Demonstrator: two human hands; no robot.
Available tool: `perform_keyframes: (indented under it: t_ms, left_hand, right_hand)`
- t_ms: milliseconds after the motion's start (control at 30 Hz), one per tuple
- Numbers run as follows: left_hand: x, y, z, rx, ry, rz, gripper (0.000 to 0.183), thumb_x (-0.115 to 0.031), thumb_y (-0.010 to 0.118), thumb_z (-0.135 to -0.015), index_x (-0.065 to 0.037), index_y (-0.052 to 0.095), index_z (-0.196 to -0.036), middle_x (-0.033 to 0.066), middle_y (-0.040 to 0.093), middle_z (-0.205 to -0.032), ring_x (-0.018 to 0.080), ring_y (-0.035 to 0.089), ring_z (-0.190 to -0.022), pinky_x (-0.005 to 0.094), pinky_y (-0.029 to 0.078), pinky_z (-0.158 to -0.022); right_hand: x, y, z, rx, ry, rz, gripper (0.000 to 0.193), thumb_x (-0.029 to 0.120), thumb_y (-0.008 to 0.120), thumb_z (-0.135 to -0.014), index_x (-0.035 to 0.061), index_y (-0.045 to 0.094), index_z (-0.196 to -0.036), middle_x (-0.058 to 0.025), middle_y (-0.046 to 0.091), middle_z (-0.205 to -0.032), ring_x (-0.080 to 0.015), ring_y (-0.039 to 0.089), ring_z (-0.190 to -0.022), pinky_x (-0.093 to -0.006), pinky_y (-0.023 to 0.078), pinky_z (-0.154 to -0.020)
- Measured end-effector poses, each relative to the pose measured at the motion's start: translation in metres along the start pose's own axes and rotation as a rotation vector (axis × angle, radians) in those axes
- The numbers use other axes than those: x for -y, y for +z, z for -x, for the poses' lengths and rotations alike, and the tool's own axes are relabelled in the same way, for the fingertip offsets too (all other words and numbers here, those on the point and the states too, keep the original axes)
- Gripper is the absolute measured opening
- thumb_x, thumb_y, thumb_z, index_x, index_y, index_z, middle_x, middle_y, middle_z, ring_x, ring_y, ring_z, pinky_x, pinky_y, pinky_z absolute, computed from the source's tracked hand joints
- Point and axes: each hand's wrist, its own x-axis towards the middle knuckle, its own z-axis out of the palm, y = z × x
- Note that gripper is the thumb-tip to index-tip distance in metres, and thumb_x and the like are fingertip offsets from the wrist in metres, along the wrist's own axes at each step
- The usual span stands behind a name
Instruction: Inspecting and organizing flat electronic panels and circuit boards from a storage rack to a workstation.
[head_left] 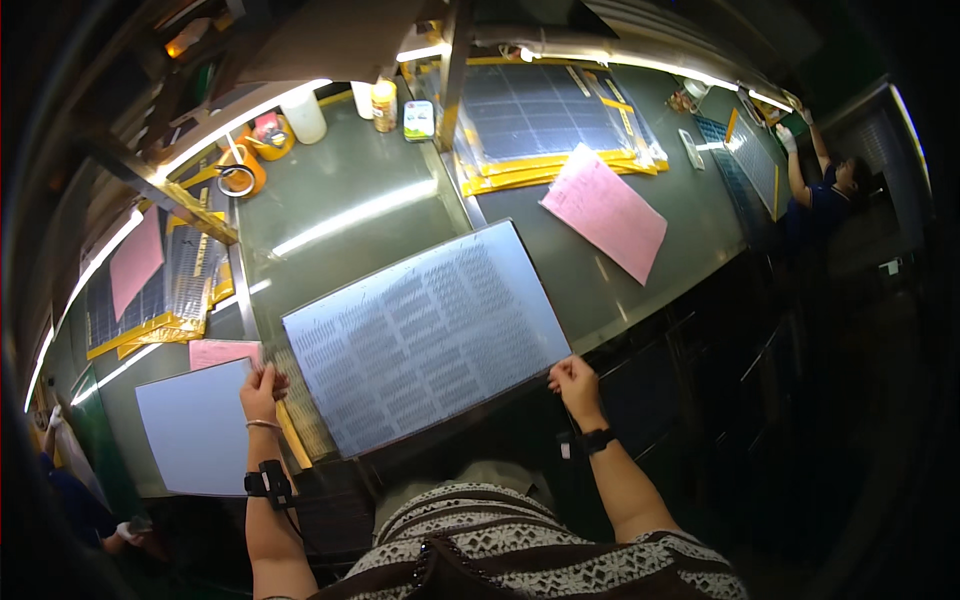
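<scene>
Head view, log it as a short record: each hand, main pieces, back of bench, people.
right hand: appears to pinch the near right corner of the patterned panel
left hand: fingers curled, beside the plain pale sheet; grip unclear
patterned panel: blocks of small dark marks, right of the plain pale sheet
pink sheet: beyond the patterned panel, to its right
back of bench: yellow-edged stack, tape roll, white bottle
people: co-worker at far right; another's gloved hand at lower left

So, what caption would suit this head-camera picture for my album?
Right hand at a corner of a patterned sheet; left hand near a plain pale sheet.
</scene>
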Motion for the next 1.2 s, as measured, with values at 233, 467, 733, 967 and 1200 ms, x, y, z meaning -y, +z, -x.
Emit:
perform_keyframes:
  t_ms: [233, 467, 733, 967, 1200]
  left_hand:
    - [-0.075, 0.067, 0.023, -0.026, 0.246, -0.003, 0.015, -0.019, 0.057, -0.086, -0.004, 0.059, -0.082, 0.0037, 0.062, -0.071, 0.0097, 0.059, -0.06, 0.0201, 0.044, -0.051]
    - [-0.078, 0.072, 0.023, -0.043, 0.247, -0.047, 0.016, -0.02, 0.056, -0.087, -0.005, 0.059, -0.084, 0.0036, 0.062, -0.071, 0.01, 0.059, -0.06, 0.0203, 0.044, -0.052]
    - [-0.004, 0.022, -0.048, 0.138, 0.122, -0.021, 0.017, -0.017, 0.054, -0.087, -0.004, 0.05, -0.076, 0.0056, 0.054, -0.061, 0.0119, 0.049, -0.045, 0.0233, 0.039, -0.04]
    - [0.032, 0.034, -0.038, -0.069, 0.038, -0.174, 0.015, -0.016, 0.053, -0.086, -0.003, 0.049, -0.079, 0.0047, 0.052, -0.06, 0.0109, 0.047, -0.043, 0.0229, 0.037, -0.038]
    - [0.002, 0.082, -0.009, -0.354, 0.324, -0.62, 0.025, -0.024, 0.066, -0.071, -0.002, 0.054, -0.072, 0.0144, 0.058, -0.073, 0.0289, 0.056, -0.067, 0.0375, 0.044, -0.064]
  right_hand:
    - [-0.015, -0.033, -0.041, -0.157, -0.206, 0.375, 0.012, 0.004, 0.067, -0.068, 0.0009, 0.055, -0.069, -0.0092, 0.05, -0.069, -0.0198, 0.052, -0.058, -0.0303, 0.042, -0.056]
    - [-0.013, -0.029, -0.045, -0.111, -0.194, 0.37, 0.014, 0.006, 0.067, -0.069, 0.0015, 0.054, -0.069, -0.009, 0.047, -0.075, -0.0198, 0.049, -0.061, -0.0305, 0.041, -0.056]
    - [-0.015, -0.019, -0.043, -0.176, -0.427, 0.6, 0.02, 0.012, 0.066, -0.071, 0.0052, 0.047, -0.071, -0.0136, 0.046, -0.079, -0.0334, 0.045, -0.077, -0.0411, 0.037, -0.069]
    - [-0.018, -0.012, -0.034, -0.175, -0.385, 0.557, 0.018, 0.011, 0.066, -0.069, 0.0063, 0.049, -0.071, -0.0122, 0.046, -0.078, -0.0332, 0.047, -0.079, -0.041, 0.039, -0.07]
    - [-0.025, -0.033, -0.039, -0.153, -0.483, 0.624, 0.015, 0.003, 0.059, -0.067, 0.003, 0.044, -0.065, -0.0117, 0.044, -0.069, -0.0295, 0.044, -0.07, -0.0381, 0.036, -0.064]
